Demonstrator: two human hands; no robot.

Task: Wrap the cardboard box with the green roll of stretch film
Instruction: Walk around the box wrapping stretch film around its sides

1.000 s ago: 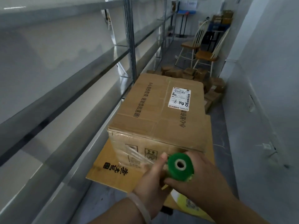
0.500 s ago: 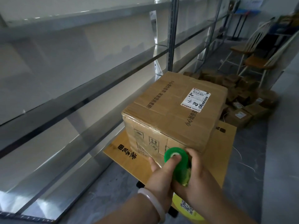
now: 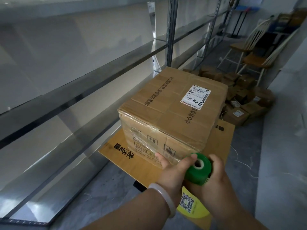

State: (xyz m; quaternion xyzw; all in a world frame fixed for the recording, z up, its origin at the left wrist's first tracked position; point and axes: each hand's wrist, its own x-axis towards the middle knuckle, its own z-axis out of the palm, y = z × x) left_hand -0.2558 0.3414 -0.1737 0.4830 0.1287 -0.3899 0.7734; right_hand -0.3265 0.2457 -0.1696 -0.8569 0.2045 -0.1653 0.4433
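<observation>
A large cardboard box [image 3: 172, 112] with a white shipping label stands on a flat sheet of cardboard [image 3: 116, 150]. Clear film lies stretched across its near face. The green roll of stretch film [image 3: 198, 169] is close to the box's near right corner. My left hand [image 3: 171, 170] holds the roll from the left, one finger over its top rim and the thumb out towards the film on the box. My right hand [image 3: 216, 176] grips the roll from the right and below.
Empty metal shelving [image 3: 83, 67] runs along the left. Several small cardboard boxes [image 3: 239, 103] lie on the floor behind the big box. Two wooden chairs [image 3: 252, 52] stand farther back. A yellow sheet with a QR code [image 3: 187, 203] lies below my hands. A white wall is on the right.
The roll and both hands have shifted right along the box's near face towards its right corner, and more film now covers that face. The view has swung left.
</observation>
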